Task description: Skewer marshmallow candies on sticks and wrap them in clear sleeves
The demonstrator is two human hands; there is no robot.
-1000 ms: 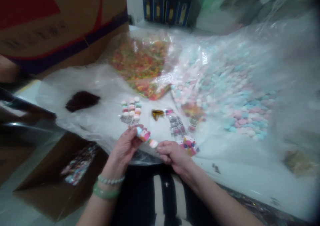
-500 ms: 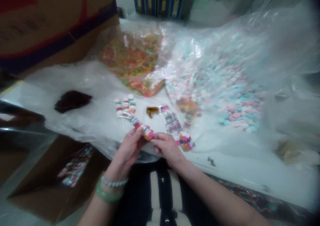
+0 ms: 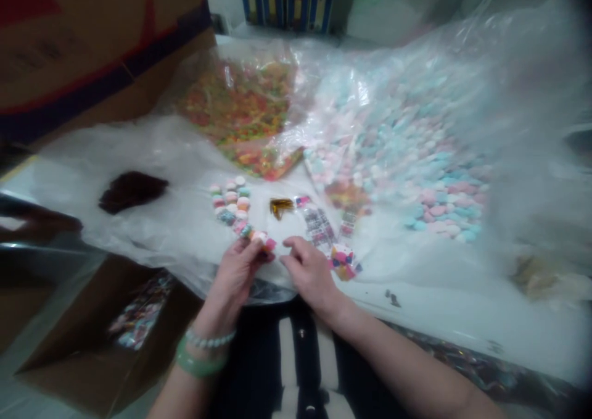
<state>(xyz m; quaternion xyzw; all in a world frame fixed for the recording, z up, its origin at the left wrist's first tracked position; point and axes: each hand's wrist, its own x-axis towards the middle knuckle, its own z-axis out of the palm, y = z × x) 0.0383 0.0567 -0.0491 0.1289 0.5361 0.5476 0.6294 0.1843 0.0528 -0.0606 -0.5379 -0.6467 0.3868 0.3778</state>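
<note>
My left hand (image 3: 238, 268) pinches the near end of a slim candy packet (image 3: 264, 241) with a pink and white printed end. The packet seems to stretch away toward small groups of striped, pastel round candies (image 3: 231, 197) on the plastic sheet; blur hides where it ends. Just to its right is my right hand (image 3: 308, 274), thumb and forefinger apart and no object visible between them. Gold twist ties (image 3: 281, 207) lie beyond the hands. Clear printed wrappers (image 3: 319, 226) and a colourful printed piece (image 3: 343, 260) lie to the right.
A bag of orange, red and green candies (image 3: 240, 104) and a large spread of pink, blue and white candies (image 3: 439, 197) cover the back. A dark brown bundle (image 3: 133, 190) lies left. An open carton (image 3: 97, 369) below holds packets (image 3: 141, 314); a large box (image 3: 102, 42) stands behind.
My right hand was at the packet's end half a second ago and has moved off it to the right. My left hand keeps its hold. The view has shifted slightly.
</note>
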